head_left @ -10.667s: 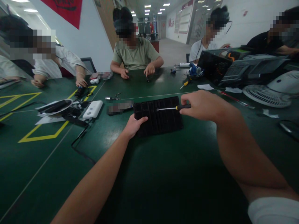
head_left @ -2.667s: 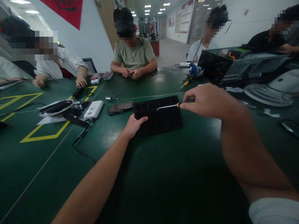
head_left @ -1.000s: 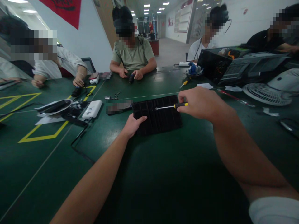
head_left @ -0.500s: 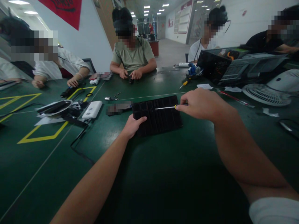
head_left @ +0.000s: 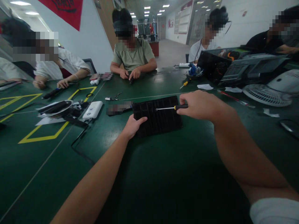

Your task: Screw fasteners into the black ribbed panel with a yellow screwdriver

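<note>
My left hand (head_left: pixel 135 126) grips the near left corner of a flat black ribbed panel (head_left: pixel 167 119), its thumb lying on the upper face. In my right hand (head_left: pixel 198 104) is a screwdriver (head_left: pixel 166 108) with a black and yellow handle, held between thumb and fingers. Its metal shaft lies nearly level and points left across the panel. The tip is over the panel's middle; whether it touches a screw cannot be made out.
Small metal parts (head_left: pixel 111 99) lie beyond the panel, and a white power bank (head_left: pixel 92 110) sits to the left beside a cable. A second screwdriver (head_left: pixel 185 84), an opened computer case (head_left: pixel 247 68) and a white fan (head_left: pixel 268 93) are at the right. Co-workers sit across the table.
My right-hand fingers have shifted on the screwdriver, so more of its handle shows. The panel and my left hand stay in place. At left, a co-worker's hand has moved leftward with a dark object.
</note>
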Demonstrator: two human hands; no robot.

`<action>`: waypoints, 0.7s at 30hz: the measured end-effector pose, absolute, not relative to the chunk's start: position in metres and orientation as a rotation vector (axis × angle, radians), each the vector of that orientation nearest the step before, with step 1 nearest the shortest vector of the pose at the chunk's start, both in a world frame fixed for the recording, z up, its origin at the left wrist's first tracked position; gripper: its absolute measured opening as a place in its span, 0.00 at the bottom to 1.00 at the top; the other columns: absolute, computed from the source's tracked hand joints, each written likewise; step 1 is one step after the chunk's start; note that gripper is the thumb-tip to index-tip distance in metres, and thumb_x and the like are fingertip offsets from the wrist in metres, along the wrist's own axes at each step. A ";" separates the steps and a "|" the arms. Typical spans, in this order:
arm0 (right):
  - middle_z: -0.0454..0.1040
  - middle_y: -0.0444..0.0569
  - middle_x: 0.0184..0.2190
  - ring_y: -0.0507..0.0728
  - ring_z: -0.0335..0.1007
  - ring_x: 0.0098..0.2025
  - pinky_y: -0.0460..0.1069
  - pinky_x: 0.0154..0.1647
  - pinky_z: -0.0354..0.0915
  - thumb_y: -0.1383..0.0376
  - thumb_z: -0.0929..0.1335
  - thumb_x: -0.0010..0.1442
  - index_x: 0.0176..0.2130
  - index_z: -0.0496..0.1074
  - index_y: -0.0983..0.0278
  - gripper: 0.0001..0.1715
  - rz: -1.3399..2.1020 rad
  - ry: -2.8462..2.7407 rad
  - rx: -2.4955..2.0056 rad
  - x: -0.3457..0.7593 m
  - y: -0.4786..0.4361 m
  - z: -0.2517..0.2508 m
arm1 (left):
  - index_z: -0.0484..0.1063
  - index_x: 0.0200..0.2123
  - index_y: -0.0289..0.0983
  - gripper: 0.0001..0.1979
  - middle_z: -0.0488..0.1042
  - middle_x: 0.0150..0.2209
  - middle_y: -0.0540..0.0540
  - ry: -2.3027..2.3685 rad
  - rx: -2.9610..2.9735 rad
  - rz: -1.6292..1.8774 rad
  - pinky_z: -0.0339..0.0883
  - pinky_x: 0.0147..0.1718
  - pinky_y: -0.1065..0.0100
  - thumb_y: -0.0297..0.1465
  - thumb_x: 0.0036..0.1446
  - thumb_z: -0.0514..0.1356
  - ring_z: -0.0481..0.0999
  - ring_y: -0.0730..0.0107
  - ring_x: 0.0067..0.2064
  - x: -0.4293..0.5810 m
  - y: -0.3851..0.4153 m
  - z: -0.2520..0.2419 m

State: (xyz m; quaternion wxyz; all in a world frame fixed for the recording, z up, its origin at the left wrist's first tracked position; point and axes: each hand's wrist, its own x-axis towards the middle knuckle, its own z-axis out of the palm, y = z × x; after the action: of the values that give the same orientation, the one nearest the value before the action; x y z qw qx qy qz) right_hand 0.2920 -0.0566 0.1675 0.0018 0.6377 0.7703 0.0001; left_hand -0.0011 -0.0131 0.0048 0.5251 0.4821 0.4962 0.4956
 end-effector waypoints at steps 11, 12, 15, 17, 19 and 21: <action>0.84 0.55 0.43 0.67 0.78 0.43 0.56 0.38 0.64 0.51 0.70 0.66 0.46 0.83 0.57 0.18 -0.032 2.429 1.982 0.295 -0.055 0.168 | 0.81 0.46 0.37 0.24 0.87 0.48 0.39 1.196 1.129 1.180 0.78 0.62 0.42 0.34 0.45 0.79 0.87 0.46 0.52 -0.001 -0.014 0.005; 0.84 0.55 0.42 0.67 0.79 0.43 0.56 0.38 0.64 0.51 0.70 0.66 0.46 0.84 0.57 0.18 -0.031 2.429 1.981 0.295 -0.055 0.168 | 0.81 0.46 0.37 0.24 0.87 0.48 0.39 1.191 1.132 1.178 0.78 0.62 0.42 0.34 0.45 0.79 0.87 0.46 0.53 -0.001 -0.014 0.005; 0.84 0.55 0.42 0.68 0.79 0.44 0.58 0.38 0.65 0.50 0.69 0.67 0.46 0.85 0.56 0.19 -0.032 2.429 1.965 0.294 -0.055 0.169 | 0.81 0.46 0.38 0.23 0.87 0.49 0.39 1.183 1.138 1.175 0.78 0.62 0.42 0.34 0.46 0.78 0.87 0.45 0.54 -0.001 -0.014 0.006; 0.85 0.56 0.42 0.69 0.79 0.44 0.58 0.39 0.66 0.49 0.68 0.68 0.47 0.86 0.56 0.21 -0.012 2.421 1.965 0.294 -0.056 0.170 | 0.81 0.46 0.38 0.23 0.87 0.49 0.39 1.182 1.134 1.174 0.77 0.62 0.41 0.34 0.46 0.78 0.87 0.45 0.54 -0.001 -0.015 0.007; 0.85 0.56 0.43 0.70 0.80 0.45 0.59 0.40 0.67 0.49 0.68 0.68 0.47 0.87 0.55 0.22 0.000 2.406 1.974 0.294 -0.056 0.170 | 0.81 0.46 0.38 0.23 0.87 0.48 0.40 1.185 1.127 1.179 0.77 0.63 0.40 0.34 0.46 0.78 0.87 0.46 0.54 0.000 -0.016 0.009; 0.85 0.57 0.44 0.70 0.80 0.46 0.59 0.41 0.68 0.48 0.67 0.69 0.48 0.87 0.55 0.23 -0.011 2.396 1.977 0.293 -0.057 0.171 | 0.81 0.46 0.37 0.23 0.87 0.48 0.40 1.189 1.121 1.180 0.76 0.63 0.40 0.33 0.45 0.78 0.87 0.46 0.53 0.001 -0.017 0.010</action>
State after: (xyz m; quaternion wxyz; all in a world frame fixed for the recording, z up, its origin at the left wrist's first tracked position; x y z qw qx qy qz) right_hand 0.2932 -0.0570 0.1709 0.0176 0.6363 0.7712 -0.0036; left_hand 0.0009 -0.0167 0.0104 0.5337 0.4701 0.4990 0.4951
